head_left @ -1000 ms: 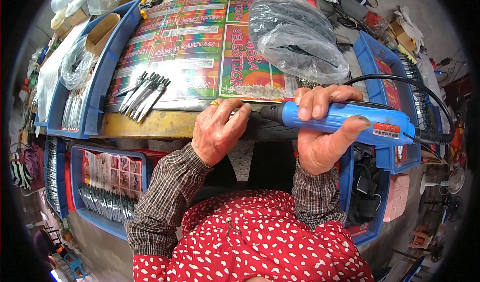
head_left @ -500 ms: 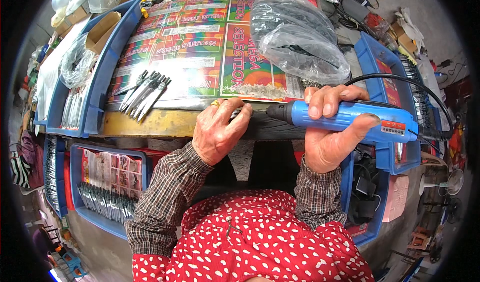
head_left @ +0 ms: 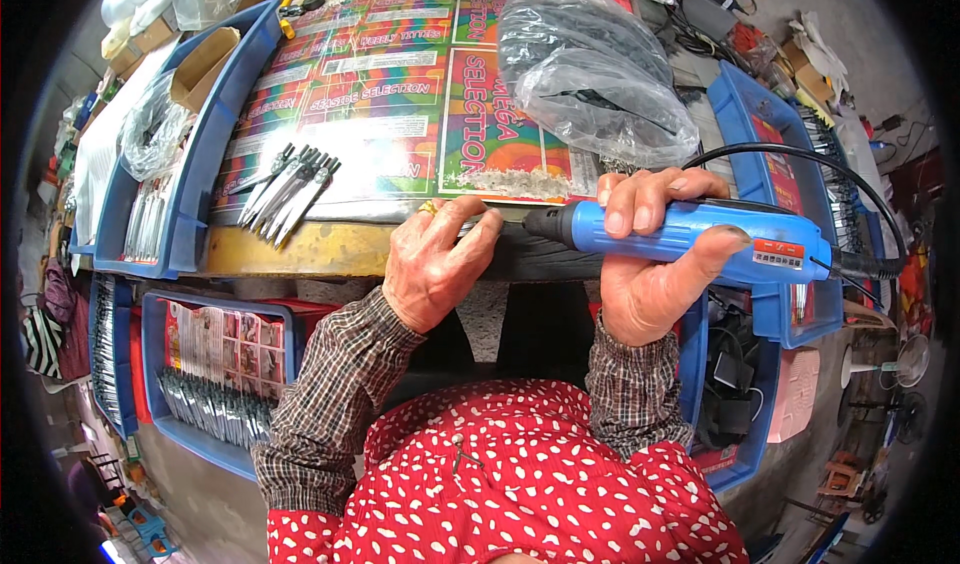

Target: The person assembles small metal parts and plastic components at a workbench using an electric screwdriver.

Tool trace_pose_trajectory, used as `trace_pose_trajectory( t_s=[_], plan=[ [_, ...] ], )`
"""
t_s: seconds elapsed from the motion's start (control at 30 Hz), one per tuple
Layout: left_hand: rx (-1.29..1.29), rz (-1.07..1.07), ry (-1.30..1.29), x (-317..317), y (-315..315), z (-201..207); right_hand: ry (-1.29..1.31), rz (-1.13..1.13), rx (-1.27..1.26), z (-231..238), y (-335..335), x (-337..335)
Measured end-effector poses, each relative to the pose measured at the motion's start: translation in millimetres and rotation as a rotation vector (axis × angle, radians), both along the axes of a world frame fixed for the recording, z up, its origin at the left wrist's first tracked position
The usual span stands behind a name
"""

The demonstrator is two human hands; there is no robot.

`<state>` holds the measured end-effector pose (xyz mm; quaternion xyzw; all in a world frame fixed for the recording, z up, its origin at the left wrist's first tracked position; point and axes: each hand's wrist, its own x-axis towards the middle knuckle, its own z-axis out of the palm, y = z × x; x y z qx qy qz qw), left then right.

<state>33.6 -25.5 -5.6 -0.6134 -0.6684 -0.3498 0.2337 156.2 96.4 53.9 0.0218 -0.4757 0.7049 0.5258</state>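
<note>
A blue electric screwdriver [head_left: 700, 242] lies level in my right hand [head_left: 655, 249], with fingers wrapped over its body and the thumb along its near side. Its black nose points left, with a short gap to my left hand [head_left: 435, 264]. The fingers of my left hand are pinched together at the table's front edge, around a small, shiny piece mostly hidden by them. Left of this hand, a loose pile of slim pen-shaped sticks [head_left: 290, 194], white with black ends, rests on the table.
Colourful printed sheets [head_left: 370, 94] cover the table [head_left: 300, 251]. Clear plastic bags [head_left: 600, 74] lie at the far right. A black cable [head_left: 850, 164] loops from the tool. Blue bins flank the table: one at left [head_left: 225, 124], another below [head_left: 215, 454] holding several sticks, others at right [head_left: 735, 114].
My right hand and the electric screwdriver have shifted slightly left, bringing the nose closer to my left hand. The left hand stays pinched in nearly the same place.
</note>
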Motion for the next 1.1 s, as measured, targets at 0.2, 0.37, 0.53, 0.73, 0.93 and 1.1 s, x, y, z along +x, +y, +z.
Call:
trace_pose_trajectory(
  t_s=[0.2, 0.37, 0.53, 0.73, 0.93, 1.1],
  plan=[
    [-0.012, 0.000, 0.024, -1.6, 1.7, 0.2, -0.002, -0.007, -0.001, -0.8, -0.6, -0.6],
    [0.024, 0.028, 0.083, -1.0, -1.0, -5.4, 0.010, -0.003, -0.010, -2.1, 3.7, 1.3],
    [0.099, 0.014, 0.066, -1.1, -0.3, -4.8, 0.022, -0.037, -0.022, -3.6, 10.8, 3.9],
    [0.056, 0.030, -0.007, 3.2, -1.7, 3.0, -0.080, -0.053, 0.016, -14.4, 9.0, -4.3],
    [0.072, 0.043, -0.098, -0.3, -3.4, 2.1, -0.092, -0.051, 0.024, -17.8, 6.3, -14.4],
    [0.075, 0.049, -0.074, 0.8, -3.8, 4.8, 0.021, 0.045, 0.034, -21.0, 8.3, -17.2]
  ],
)
